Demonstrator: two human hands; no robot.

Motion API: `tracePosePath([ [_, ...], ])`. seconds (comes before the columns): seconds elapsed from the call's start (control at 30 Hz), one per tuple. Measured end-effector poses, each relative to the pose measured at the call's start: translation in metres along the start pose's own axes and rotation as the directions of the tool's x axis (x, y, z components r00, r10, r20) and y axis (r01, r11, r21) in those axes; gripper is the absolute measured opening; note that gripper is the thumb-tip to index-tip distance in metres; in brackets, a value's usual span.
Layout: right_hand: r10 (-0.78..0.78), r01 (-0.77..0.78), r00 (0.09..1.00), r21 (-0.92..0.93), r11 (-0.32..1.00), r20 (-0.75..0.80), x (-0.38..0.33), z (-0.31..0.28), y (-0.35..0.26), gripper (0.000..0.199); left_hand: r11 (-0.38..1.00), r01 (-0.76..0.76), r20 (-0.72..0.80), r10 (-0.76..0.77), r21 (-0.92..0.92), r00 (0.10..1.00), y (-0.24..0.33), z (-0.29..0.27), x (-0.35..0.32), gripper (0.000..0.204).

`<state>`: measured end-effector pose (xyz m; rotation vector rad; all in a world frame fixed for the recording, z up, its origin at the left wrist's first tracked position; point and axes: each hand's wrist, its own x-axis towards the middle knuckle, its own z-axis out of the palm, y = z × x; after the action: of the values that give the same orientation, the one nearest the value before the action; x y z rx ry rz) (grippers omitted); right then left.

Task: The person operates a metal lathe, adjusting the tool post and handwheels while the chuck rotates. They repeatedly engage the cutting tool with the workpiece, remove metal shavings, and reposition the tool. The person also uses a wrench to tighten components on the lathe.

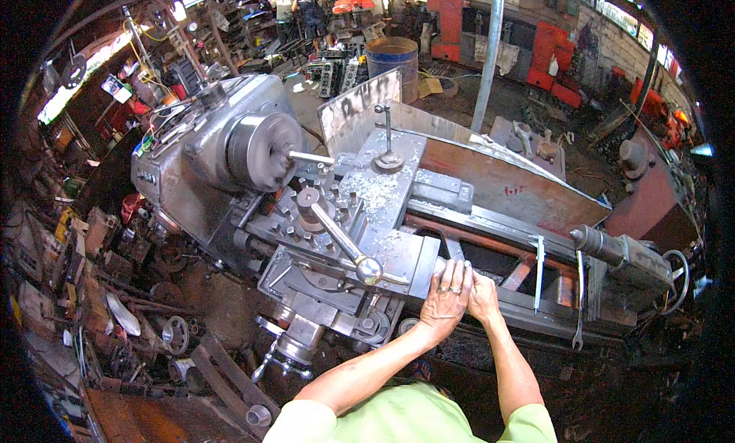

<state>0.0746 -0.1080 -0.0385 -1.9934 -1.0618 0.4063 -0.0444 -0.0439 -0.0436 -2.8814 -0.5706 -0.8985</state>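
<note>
Grey metal lathe carriage [404, 253], strewn with pale chips [377, 192], sits astride the bed [501, 233], right of the chuck [262, 149]

The person wears a pale lime-green shirt [409, 418] — plain across the part in view — with short sleeves in the same colour. The left sleeve [308, 423] and right sleeve [530, 424] end near the elbows, leaving both forearms [379, 372] bare. The left hand [445, 305] bears a metallic ring [455, 290], its details too small to make out.
</note>
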Motion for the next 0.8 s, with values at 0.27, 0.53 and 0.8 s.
tracePosePath([
  [0.27,0.012,-0.018,0.998,0.082,0.996,0.065,0.008,-0.003,0.007,0.041,1.0,-0.021,0.071,0.021,0.003,0.997,-0.006,-0.007,0.016,0.052],
  [0.53,0.245,-0.257,0.955,0.052,0.965,0.169,0.013,-0.011,-0.007,0.049,0.997,-0.067,0.055,0.069,-0.029,0.996,-0.013,-0.004,0.032,0.04],
  [0.8,-0.318,0.31,0.948,-0.204,0.929,-0.008,-0.026,-0.033,-0.027,0.059,0.993,-0.105,0.288,0.116,-0.051,0.951,-0.02,-0.015,0.049,0.048],
])
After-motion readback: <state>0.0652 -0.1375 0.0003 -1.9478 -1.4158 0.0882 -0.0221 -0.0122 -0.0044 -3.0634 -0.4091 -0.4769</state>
